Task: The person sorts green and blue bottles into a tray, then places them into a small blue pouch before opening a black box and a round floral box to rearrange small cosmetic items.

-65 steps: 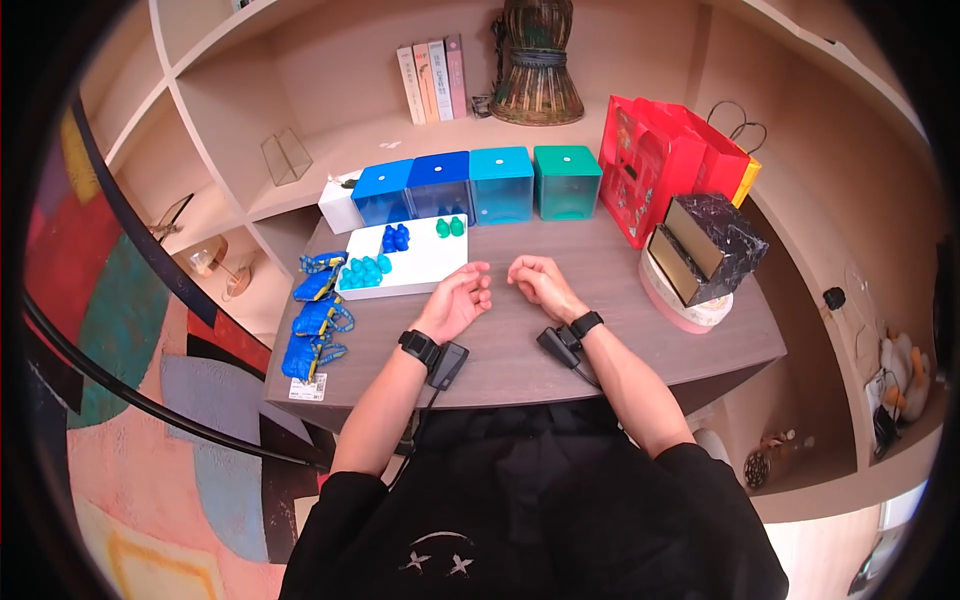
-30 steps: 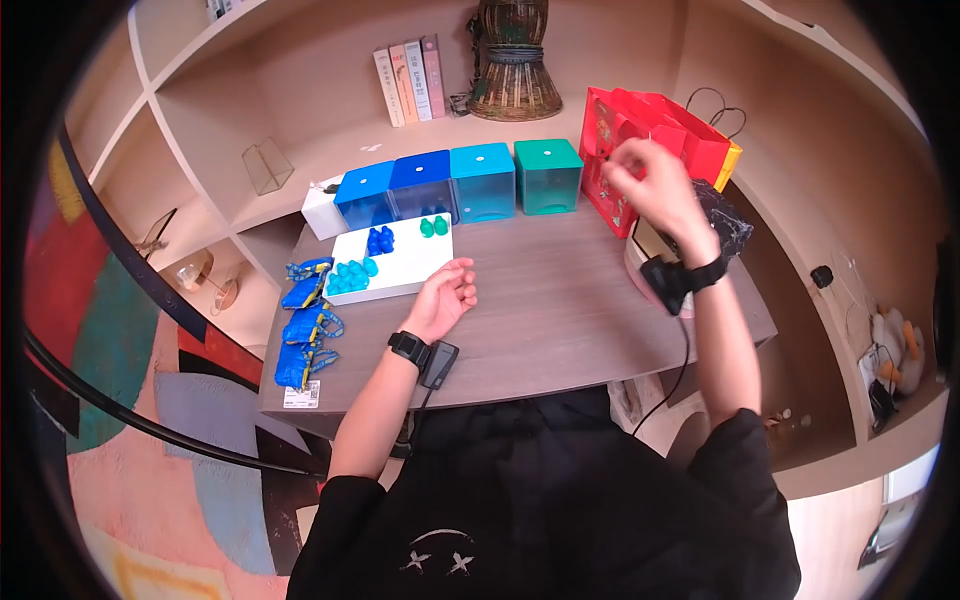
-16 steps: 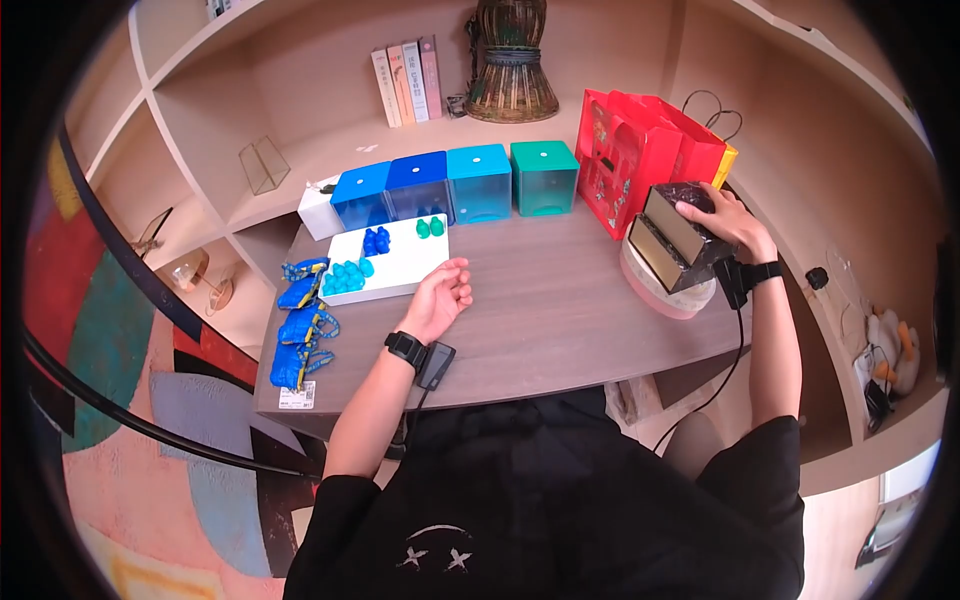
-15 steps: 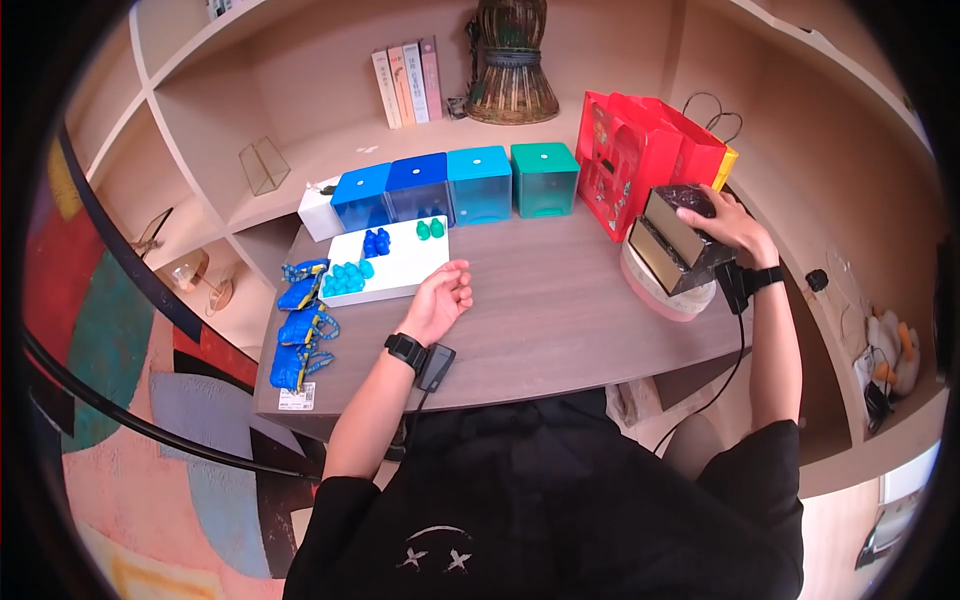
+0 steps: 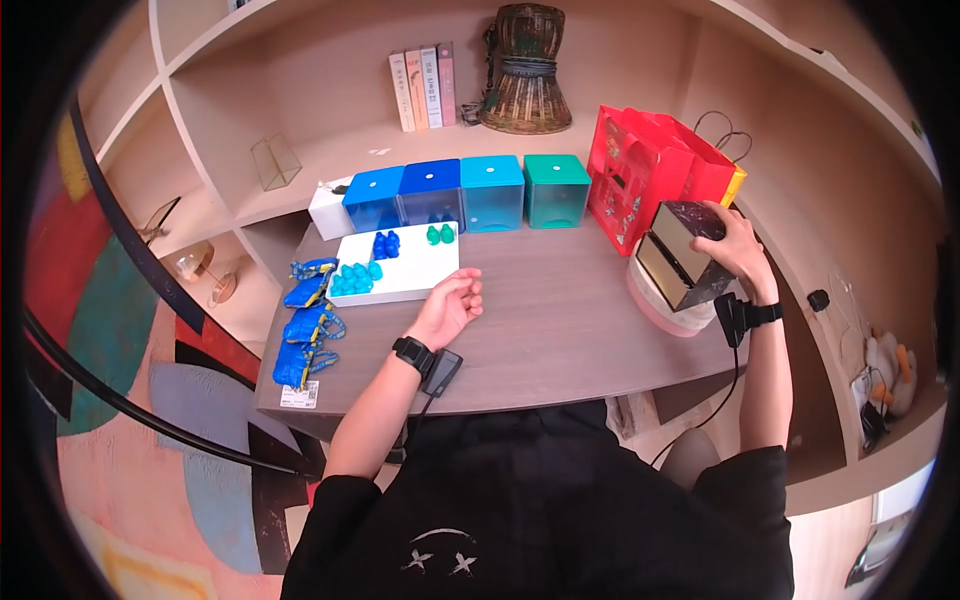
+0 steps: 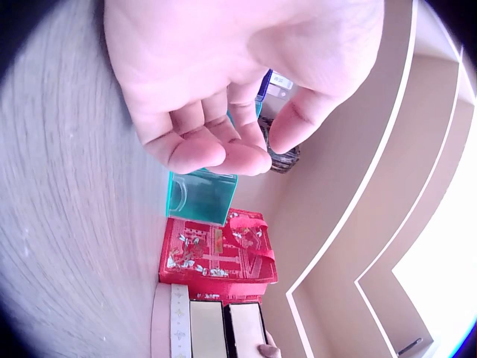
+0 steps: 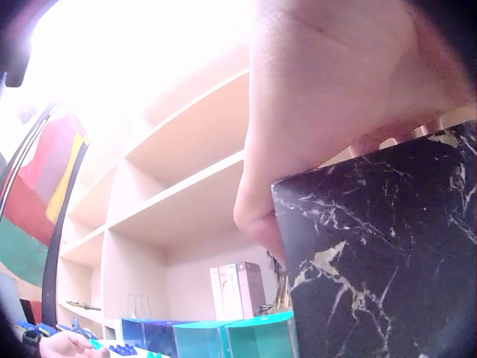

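At the right of the table, my right hand (image 5: 738, 250) grips a black marbled box (image 7: 373, 261) from above, thumb over its near edge and fingers across its top. Two gold panels (image 5: 665, 277) form the side of the box facing left. Beneath it is a round pink-and-white box (image 5: 672, 318). My left hand (image 5: 450, 308) hangs palm up with loosely curled fingers, holding nothing, just in front of a white tray (image 5: 415, 275). On that tray stand light-blue figures (image 5: 355, 278), dark-blue figures (image 5: 386, 244) and green figures (image 5: 440, 233).
A row of blue and green lidded bins (image 5: 490, 195) stands along the back. Red paper bags (image 5: 625, 190) rise behind the marbled box. Small blue bags (image 5: 310, 325) line the left table edge. Books (image 5: 423, 85) and a drum-shaped wicker piece (image 5: 527, 70) occupy the shelf.
My right hand has gone from the middle of the table, up past the red bags, and onto the marbled box. My left hand has stayed by the tray. The head view has shifted slightly.
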Tool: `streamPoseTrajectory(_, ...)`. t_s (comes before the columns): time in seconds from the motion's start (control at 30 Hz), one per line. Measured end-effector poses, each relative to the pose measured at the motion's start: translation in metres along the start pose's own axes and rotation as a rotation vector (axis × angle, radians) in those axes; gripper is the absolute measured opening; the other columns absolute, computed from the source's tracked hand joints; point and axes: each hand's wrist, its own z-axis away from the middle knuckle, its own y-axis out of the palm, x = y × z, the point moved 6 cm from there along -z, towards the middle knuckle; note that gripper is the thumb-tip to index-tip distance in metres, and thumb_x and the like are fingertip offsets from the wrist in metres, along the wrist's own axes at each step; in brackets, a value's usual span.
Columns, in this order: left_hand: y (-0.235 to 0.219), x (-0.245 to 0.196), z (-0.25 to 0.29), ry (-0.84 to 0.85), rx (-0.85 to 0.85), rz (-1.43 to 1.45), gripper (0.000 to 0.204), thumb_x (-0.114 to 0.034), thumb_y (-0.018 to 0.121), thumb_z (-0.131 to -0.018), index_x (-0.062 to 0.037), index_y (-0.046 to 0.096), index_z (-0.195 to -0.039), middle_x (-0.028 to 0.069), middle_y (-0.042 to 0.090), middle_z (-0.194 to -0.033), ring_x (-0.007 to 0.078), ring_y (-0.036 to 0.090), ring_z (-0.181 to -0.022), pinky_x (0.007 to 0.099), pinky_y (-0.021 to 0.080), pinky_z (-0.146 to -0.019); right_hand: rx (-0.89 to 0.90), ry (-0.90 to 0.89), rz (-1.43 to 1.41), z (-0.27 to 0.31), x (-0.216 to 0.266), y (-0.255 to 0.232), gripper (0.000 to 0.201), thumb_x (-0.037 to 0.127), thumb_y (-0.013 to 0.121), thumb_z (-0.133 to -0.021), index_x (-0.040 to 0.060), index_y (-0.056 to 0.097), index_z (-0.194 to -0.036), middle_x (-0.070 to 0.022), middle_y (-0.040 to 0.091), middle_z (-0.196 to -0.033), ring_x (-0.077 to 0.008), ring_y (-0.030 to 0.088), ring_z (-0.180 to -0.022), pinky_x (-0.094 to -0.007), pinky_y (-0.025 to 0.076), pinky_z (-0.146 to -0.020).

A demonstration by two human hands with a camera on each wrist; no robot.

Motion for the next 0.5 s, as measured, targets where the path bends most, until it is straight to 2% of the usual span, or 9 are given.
streamPoseTrajectory(0.13,0.0,0.002,0.001,0.008,0.02,0.016,0.024,-0.015,0.056,-0.094,-0.0071,0.058,-0.116,0.002,0.057,-0.09,0.0136,0.054,-0.076,0.0288,0.047,-0.072,-0.056,-0.039,-0.082,0.019,0.026,-0.007,0.087,0.044,0.073,-0.058,0.0196,0.056,-0.14,-0.0107,0.052,-0.143,-0.0306,0.043,-0.136,-0.0585,0.036,-0.105)
streamPoseTrajectory(0.2,-0.002,0.002,0.001,0.006,-0.005,0.005,0.024,-0.017,0.057,-0.094,-0.0071,0.058,-0.116,0.0022,0.057,-0.09,0.0136,0.053,-0.076,0.029,0.046,-0.072,-0.137,-0.14,-0.123,0.029,0.049,-0.013,0.083,0.042,0.073,-0.06,0.0191,0.057,-0.138,-0.0098,0.053,-0.142,-0.03,0.044,-0.135,-0.057,0.036,-0.106)
streamPoseTrajectory(0.33,-0.001,0.001,-0.002,-0.004,0.013,-0.009,0.024,-0.019,0.056,-0.095,-0.0072,0.058,-0.115,0.002,0.057,-0.09,0.013,0.053,-0.076,0.0289,0.046,-0.071,-0.085,-0.35,-0.195,0.039,0.106,-0.002,0.081,0.042,0.075,-0.061,0.0194,0.058,-0.137,-0.011,0.051,-0.142,-0.0311,0.041,-0.138,-0.0606,0.034,-0.107)
streamPoseTrajectory(0.4,0.0,0.002,-0.002,-0.036,0.124,-0.003,0.04,-0.03,0.056,-0.097,-0.0089,0.052,-0.131,0.0079,0.063,-0.106,0.0184,0.06,-0.091,0.0326,0.047,-0.078,-0.064,-0.42,-0.181,0.04,0.137,0.014,0.082,0.043,0.077,-0.061,0.0203,0.058,-0.137,-0.0109,0.049,-0.145,-0.0319,0.04,-0.139,-0.0624,0.033,-0.107)
streamPoseTrajectory(0.43,0.001,0.002,0.001,-0.038,0.118,-0.004,0.04,-0.03,0.056,-0.097,-0.0089,0.052,-0.131,0.0079,0.063,-0.106,0.0184,0.06,-0.091,0.0326,0.047,-0.078,-0.064,-0.477,-0.198,0.038,0.151,0.026,0.084,0.045,0.079,-0.059,0.0211,0.058,-0.138,-0.0112,0.047,-0.146,-0.0322,0.04,-0.139,-0.0623,0.034,-0.106)
streamPoseTrajectory(0.5,0.032,-0.004,0.012,-0.01,0.162,0.025,0.07,-0.05,0.06,-0.095,-0.0121,0.036,-0.148,0.0137,0.056,-0.132,0.0275,0.056,-0.119,0.0444,0.048,-0.097,-0.023,-0.524,-0.26,0.041,0.181,0.053,0.083,0.049,0.079,-0.06,0.0215,0.059,-0.136,-0.0131,0.047,-0.146,-0.0327,0.041,-0.138,-0.0618,0.034,-0.105)
